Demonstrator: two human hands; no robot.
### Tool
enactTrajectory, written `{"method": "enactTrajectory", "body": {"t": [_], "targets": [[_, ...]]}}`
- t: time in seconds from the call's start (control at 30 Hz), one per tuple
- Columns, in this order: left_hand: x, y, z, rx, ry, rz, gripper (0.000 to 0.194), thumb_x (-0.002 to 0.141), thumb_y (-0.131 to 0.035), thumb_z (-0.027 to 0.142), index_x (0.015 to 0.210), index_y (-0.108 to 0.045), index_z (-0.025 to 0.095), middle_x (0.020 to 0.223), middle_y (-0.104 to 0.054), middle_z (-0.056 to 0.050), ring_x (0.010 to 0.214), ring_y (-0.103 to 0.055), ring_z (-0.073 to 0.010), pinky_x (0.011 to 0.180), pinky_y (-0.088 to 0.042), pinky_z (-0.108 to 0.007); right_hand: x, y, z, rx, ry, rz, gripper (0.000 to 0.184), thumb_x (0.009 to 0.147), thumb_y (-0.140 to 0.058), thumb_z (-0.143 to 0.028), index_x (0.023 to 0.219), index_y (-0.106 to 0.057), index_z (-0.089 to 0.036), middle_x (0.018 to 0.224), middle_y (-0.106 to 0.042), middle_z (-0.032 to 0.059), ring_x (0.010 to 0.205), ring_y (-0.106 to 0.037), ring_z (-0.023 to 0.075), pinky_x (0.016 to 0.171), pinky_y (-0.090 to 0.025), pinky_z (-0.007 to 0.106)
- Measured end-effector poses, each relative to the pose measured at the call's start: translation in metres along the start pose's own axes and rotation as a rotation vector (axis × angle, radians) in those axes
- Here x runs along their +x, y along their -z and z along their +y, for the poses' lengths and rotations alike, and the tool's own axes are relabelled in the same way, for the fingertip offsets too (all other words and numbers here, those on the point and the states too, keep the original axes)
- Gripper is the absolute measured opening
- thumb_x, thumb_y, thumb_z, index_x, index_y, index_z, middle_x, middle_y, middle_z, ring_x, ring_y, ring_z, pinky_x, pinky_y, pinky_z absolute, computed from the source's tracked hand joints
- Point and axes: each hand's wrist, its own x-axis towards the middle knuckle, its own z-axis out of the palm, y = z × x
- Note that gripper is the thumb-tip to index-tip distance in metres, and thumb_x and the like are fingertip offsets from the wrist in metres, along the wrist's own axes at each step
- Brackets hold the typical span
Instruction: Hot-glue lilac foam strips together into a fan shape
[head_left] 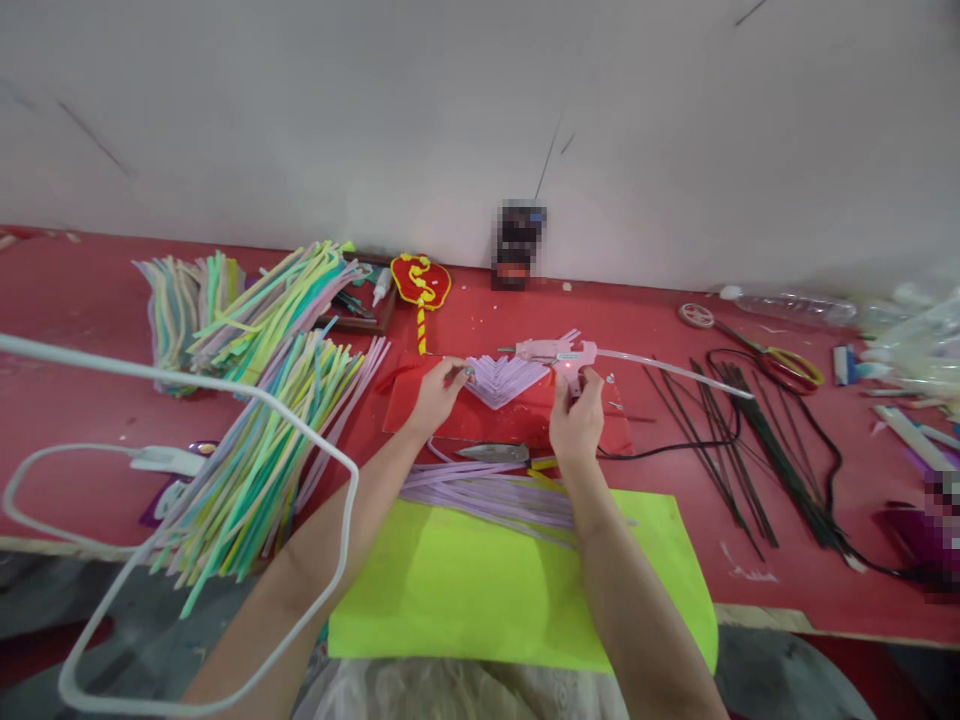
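My right hand point(577, 415) is wrapped round the grip of a pink glue gun point(544, 349), its nozzle pointing left and a clear glue stick point(667, 368) trailing out of its back. Below the nozzle lies a V-shaped piece of lilac pipe cleaners point(499, 382), laid side by side on a red board point(450, 418). At the piece's left end my left hand point(439, 395) has its fingers pinched together on the edge. Loose lilac pipe cleaners point(487, 495) are spread nearer to me, over a lime-green sheet point(480, 590). A utility knife point(495, 453) rests between them and the board.
Pastel pipe-cleaner bundles point(277, 460) fill the left side. A white cable point(349, 520) loops across the near left. Behind stand a red-and-yellow fan shape point(421, 283) and a blurred dark box point(517, 245). Rightward lie dark stems point(780, 450), scissors point(787, 365) and a black cord point(832, 460).
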Motion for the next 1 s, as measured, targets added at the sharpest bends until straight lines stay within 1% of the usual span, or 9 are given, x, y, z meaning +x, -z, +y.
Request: {"method": "enactTrajectory", "body": {"t": [0.13, 0.27, 0.33, 0.47, 0.67, 0.77, 0.9, 1.0], "targets": [[0.001, 0.002, 0.002, 0.009, -0.001, -0.013, 0.024, 0.088, -0.047, 0.037, 0.078, -0.055, 0.017, 0.076, -0.062, -0.003, 0.076, -0.059, -0.0143, 0.079, -0.047, -0.028, 0.001, -0.001, 0.004, 0.0, -0.026, -0.023, 0.044, 0.091, -0.037, -0.05, 0.119, -0.046, -0.017, 0.111, -0.06, 0.016, 0.097, -0.062, 0.0241, 0.079, -0.048, 0.036], [0.002, 0.002, 0.0, -0.026, 0.014, 0.0, 0.023, 0.088, -0.046, 0.037, 0.08, -0.053, 0.018, 0.077, -0.061, -0.003, 0.076, -0.059, -0.0143, 0.079, -0.048, -0.028, 0.002, -0.001, 0.005, 0.002, -0.026, -0.044, 0.044, 0.09, -0.038, -0.05, 0.118, -0.047, -0.017, 0.111, -0.061, 0.0155, 0.094, -0.062, 0.0237, 0.077, -0.048, 0.035], [0.003, 0.003, -0.003, -0.077, 0.033, 0.023, 0.021, 0.088, -0.044, 0.037, 0.082, -0.052, 0.018, 0.077, -0.061, -0.003, 0.075, -0.059, -0.0142, 0.078, -0.049, -0.029, 0.003, -0.001, 0.005, -0.002, -0.028, -0.051, 0.045, 0.09, -0.038, -0.05, 0.118, -0.048, -0.017, 0.112, -0.061, 0.0162, 0.094, -0.062, 0.024, 0.078, -0.047, 0.035], [0.006, 0.005, -0.01, -0.147, 0.114, 0.084, 0.015, 0.085, -0.043, 0.034, 0.084, -0.048, 0.019, 0.077, -0.059, -0.002, 0.073, -0.06, -0.0145, 0.076, -0.051, -0.031, 0.006, 0.002, 0.008, -0.01, -0.03, -0.069, 0.047, 0.088, -0.042, -0.051, 0.119, -0.048, -0.016, 0.115, -0.06, 0.0171, 0.1, -0.06, 0.025, 0.083, -0.046, 0.037], [0.013, 0.016, -0.013, -0.243, 0.202, 0.177, 0.007, 0.08, -0.042, 0.026, 0.078, -0.045, 0.02, 0.066, -0.053, 0.002, 0.062, -0.057, -0.0119, 0.07, -0.051, -0.029, 0.01, 0.008, 0.009, -0.015, -0.074, -0.084, 0.048, 0.087, -0.042, -0.051, 0.119, -0.048, -0.016, 0.115, -0.059, 0.0167, 0.102, -0.057, 0.0251, 0.085, -0.044, 0.039], [0.015, 0.02, -0.011, -0.26, 0.198, 0.201, 0.007, 0.08, -0.042, 0.025, 0.076, -0.044, 0.02, 0.062, -0.049, 0.003, 0.058, -0.055, -0.0114, 0.069, -0.051, -0.029, 0.013, 0.012, 0.009, -0.019, -0.099, -0.071, 0.049, 0.086, -0.042, -0.053, 0.119, -0.048, -0.016, 0.113, -0.059, 0.016, 0.101, -0.057, 0.0248, 0.085, -0.044, 0.039], [0.015, 0.02, -0.01, -0.245, 0.18, 0.192, 0.011, 0.081, -0.043, 0.027, 0.073, -0.045, 0.02, 0.056, -0.045, 0.005, 0.053, -0.054, -0.011, 0.065, -0.048, -0.028, 0.017, 0.015, 0.009, -0.031, -0.165, -0.037, 0.058, 0.077, -0.052, -0.059, 0.117, -0.049, -0.017, 0.11, -0.059, 0.0137, 0.094, -0.057, 0.0244, 0.082, -0.044, 0.038], [0.013, 0.017, -0.01, -0.235, 0.172, 0.149, 0.012, 0.08, -0.046, 0.028, 0.073, -0.047, 0.019, 0.054, -0.041, 0.007, 0.051, -0.052, -0.01, 0.061, -0.045, -0.025, 0.018, 0.015, 0.01, -0.058, -0.198, -0.034, 0.064, 0.072, -0.057, -0.061, 0.117, -0.048, -0.016, 0.11, -0.059, 0.0128, 0.091, -0.058, 0.0235, 0.08, -0.044, 0.037]]}}
